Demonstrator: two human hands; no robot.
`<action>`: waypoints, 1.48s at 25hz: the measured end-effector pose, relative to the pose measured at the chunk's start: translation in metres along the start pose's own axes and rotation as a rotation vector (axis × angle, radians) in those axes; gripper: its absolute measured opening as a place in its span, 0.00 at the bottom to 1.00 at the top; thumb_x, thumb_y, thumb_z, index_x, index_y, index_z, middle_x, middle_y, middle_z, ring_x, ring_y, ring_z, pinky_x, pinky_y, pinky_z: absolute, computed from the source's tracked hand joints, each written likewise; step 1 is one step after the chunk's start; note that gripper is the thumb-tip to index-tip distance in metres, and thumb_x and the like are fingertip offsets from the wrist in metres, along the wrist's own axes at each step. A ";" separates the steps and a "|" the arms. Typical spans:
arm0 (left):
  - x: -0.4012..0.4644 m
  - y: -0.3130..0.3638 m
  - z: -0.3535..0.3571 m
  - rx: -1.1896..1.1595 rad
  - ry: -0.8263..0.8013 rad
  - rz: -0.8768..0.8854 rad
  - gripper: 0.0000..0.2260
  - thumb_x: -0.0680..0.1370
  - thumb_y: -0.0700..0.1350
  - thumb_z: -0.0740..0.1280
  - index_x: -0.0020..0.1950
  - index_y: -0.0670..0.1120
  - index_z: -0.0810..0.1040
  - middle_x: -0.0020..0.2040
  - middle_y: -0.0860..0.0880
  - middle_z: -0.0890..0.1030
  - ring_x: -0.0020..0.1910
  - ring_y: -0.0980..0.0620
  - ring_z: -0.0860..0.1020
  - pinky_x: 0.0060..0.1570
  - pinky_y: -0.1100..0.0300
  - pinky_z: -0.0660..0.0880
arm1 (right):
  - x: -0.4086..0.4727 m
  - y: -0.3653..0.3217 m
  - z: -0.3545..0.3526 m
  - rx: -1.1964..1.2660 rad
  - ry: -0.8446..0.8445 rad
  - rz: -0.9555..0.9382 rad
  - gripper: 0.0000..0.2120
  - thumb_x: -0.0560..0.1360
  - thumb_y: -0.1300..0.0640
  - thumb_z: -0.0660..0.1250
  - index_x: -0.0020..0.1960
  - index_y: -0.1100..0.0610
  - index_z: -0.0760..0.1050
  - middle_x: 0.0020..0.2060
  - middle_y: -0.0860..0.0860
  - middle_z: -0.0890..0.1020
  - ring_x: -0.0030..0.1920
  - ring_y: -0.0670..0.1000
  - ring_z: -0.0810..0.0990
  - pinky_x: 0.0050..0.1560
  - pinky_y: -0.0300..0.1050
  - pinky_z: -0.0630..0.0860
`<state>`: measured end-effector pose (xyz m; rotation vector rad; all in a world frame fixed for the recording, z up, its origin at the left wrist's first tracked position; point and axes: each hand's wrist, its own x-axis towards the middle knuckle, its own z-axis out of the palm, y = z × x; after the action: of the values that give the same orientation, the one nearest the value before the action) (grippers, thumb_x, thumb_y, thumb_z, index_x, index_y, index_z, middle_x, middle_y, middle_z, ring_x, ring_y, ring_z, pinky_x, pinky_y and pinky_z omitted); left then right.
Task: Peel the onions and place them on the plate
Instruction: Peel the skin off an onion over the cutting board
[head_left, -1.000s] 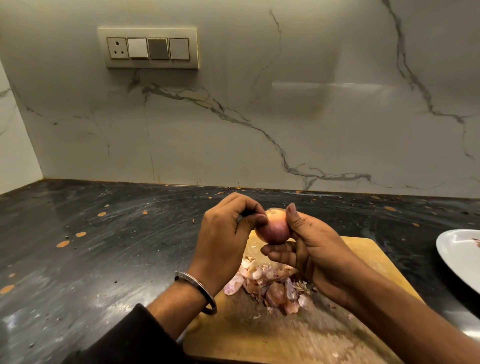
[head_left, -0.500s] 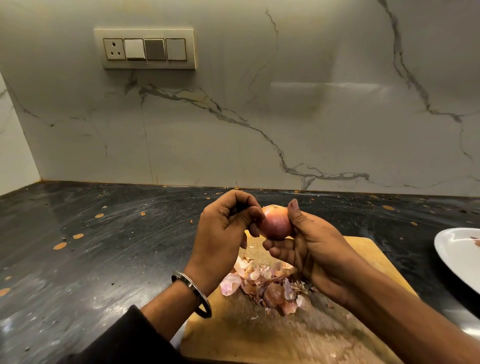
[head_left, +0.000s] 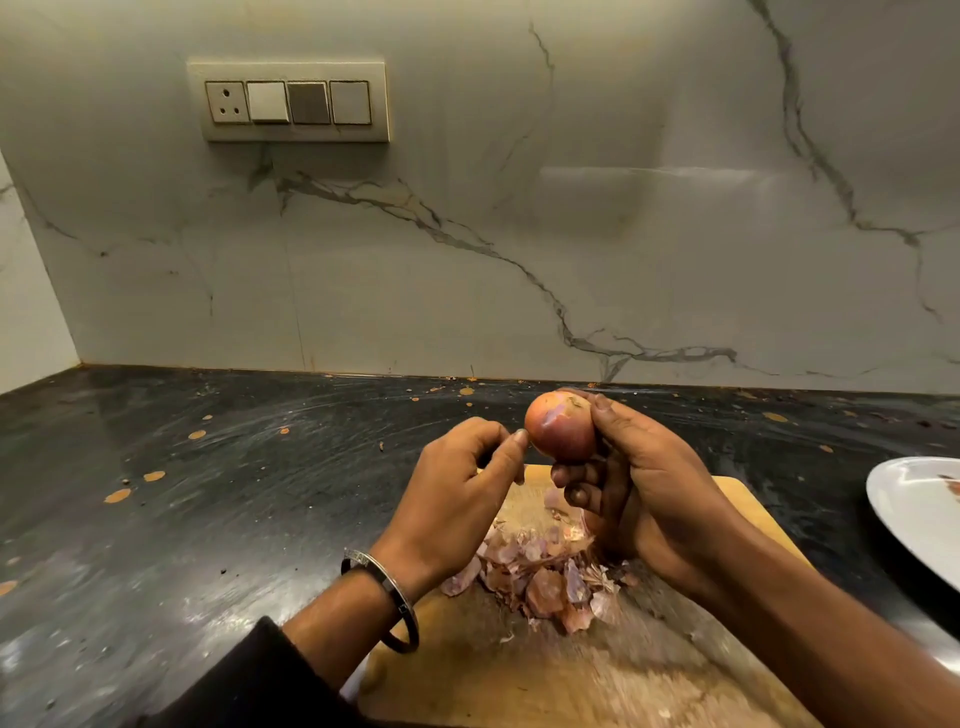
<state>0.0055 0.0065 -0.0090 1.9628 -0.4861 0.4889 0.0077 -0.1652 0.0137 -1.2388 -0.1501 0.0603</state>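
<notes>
My right hand (head_left: 639, 483) holds a small reddish onion (head_left: 560, 427) above the far end of the wooden cutting board (head_left: 545, 675). The onion still carries papery skin, with a pale purple patch showing near its top. My left hand (head_left: 457, 499) is just left of the onion, its fingers curled and the thumb tip touching the onion's left side. A heap of onion peels (head_left: 540, 571) lies on the board below my hands. The white plate (head_left: 919, 514) sits at the right edge, partly cut off, with a small reddish scrap on it.
The board rests on a dark speckled countertop (head_left: 208, 493) that runs to a marble backsplash. A switch panel with a socket (head_left: 291, 102) is on the wall at upper left. A metal bangle (head_left: 384, 597) circles my left wrist.
My right hand has lifted the onion slightly and turned it. My left hand has dropped and drawn back from over the onion, and only its thumb tip now touches the onion's side.
</notes>
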 end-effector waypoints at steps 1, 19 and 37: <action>0.000 0.000 -0.001 0.003 0.038 0.000 0.09 0.81 0.49 0.63 0.44 0.48 0.77 0.40 0.50 0.79 0.40 0.51 0.77 0.40 0.49 0.77 | 0.000 0.000 -0.001 -0.012 -0.007 -0.013 0.13 0.84 0.51 0.57 0.63 0.56 0.75 0.39 0.58 0.85 0.32 0.51 0.81 0.27 0.40 0.76; 0.000 0.002 -0.001 0.081 0.211 0.117 0.08 0.76 0.42 0.72 0.54 0.46 0.85 0.41 0.57 0.83 0.41 0.63 0.82 0.39 0.70 0.79 | 0.000 0.016 0.000 -0.220 -0.060 -0.121 0.19 0.74 0.47 0.66 0.62 0.52 0.74 0.52 0.62 0.79 0.34 0.53 0.83 0.32 0.41 0.78; 0.002 0.001 0.002 -0.002 0.317 0.011 0.08 0.76 0.41 0.71 0.46 0.56 0.80 0.39 0.61 0.81 0.41 0.65 0.81 0.40 0.70 0.78 | -0.002 0.021 0.002 -0.240 -0.088 -0.166 0.21 0.73 0.50 0.68 0.65 0.51 0.73 0.60 0.59 0.77 0.41 0.58 0.86 0.39 0.44 0.81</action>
<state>0.0073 0.0037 -0.0083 1.8368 -0.2950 0.7900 0.0059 -0.1574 -0.0055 -1.4591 -0.3439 -0.0489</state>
